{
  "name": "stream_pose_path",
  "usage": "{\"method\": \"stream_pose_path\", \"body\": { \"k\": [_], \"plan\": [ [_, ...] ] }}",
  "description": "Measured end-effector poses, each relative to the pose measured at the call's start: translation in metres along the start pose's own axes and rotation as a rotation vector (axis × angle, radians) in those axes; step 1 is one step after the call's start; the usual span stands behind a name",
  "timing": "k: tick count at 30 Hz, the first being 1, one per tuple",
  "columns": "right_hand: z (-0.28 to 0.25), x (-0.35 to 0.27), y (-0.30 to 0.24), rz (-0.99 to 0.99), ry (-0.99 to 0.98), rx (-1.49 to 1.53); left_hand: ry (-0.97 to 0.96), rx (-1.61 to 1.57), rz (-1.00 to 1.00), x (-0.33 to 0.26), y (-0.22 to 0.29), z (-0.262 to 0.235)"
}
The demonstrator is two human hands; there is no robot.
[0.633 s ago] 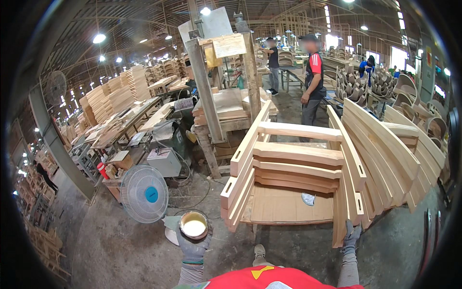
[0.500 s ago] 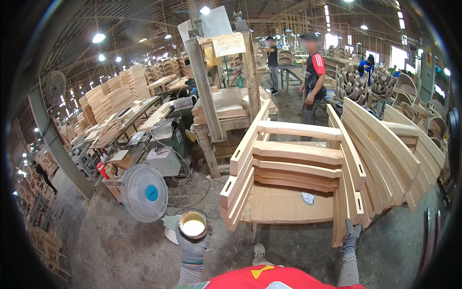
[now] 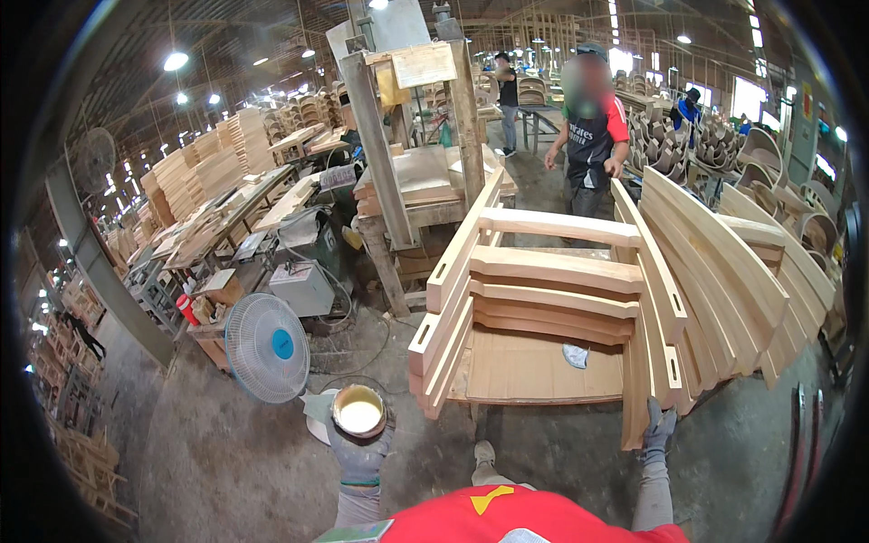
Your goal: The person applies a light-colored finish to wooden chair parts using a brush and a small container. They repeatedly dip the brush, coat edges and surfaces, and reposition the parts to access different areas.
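Stack of pale wooden frames (image 3: 559,261) lies ahead of us and right of centre, above a cardboard sheet (image 3: 534,369). We log the long axis first: the side pieces run away from us, near ends low and slotted, far ends toward a co-worker (image 3: 593,149) in a dark shirt with a red sleeve. The cross rails run left to right between them.

Nearer hand: the right. We place the gloved right hand (image 3: 658,434) at the near lower end of the right-hand side piece (image 3: 636,418), on its outer side, with the wood just left of the fingers. Contact looks likely; whether the fingers close round the wood we cannot tell, since the palm side is hidden.

The gloved left hand (image 3: 360,460) is wrapped round a cup (image 3: 359,394), opening upward, with pale yellow liquid (image 3: 358,417) inside. It sits left of the left-hand side piece (image 3: 442,337), apart from the wood. A pale flat item (image 3: 317,409) shows beside the cup; we cannot tell whether it is held.

Surroundings: a fan (image 3: 268,348) stands beyond the left hand; curved boards (image 3: 715,290) lean right of the frames.
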State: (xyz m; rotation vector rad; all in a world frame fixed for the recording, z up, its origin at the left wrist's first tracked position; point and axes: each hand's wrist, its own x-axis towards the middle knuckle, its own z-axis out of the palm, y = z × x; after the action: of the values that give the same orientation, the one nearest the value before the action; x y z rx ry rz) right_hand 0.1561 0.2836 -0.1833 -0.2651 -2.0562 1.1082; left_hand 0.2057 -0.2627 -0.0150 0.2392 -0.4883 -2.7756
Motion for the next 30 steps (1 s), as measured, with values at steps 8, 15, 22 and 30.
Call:
{"method": "stream_pose_path", "body": {
  "k": [8,15,22,30],
  "plan": [
    [-0.004,0.002,-0.031,0.184,0.023,0.165,-0.001,-0.07,0.009,0.0,0.002,-0.004],
    [0.003,0.004,-0.032,0.192,0.019,0.18,-0.041,0.162,0.095,-0.002,0.001,-0.007],
    [-0.002,0.0,-0.029,0.156,0.057,-0.156,-0.012,0.418,0.186,-0.002,-0.011,0.012],
    [-0.013,0.005,-0.03,-0.131,-0.163,-0.327,0.041,0.076,-0.122,0.004,-0.01,-0.002]
  ]
}}
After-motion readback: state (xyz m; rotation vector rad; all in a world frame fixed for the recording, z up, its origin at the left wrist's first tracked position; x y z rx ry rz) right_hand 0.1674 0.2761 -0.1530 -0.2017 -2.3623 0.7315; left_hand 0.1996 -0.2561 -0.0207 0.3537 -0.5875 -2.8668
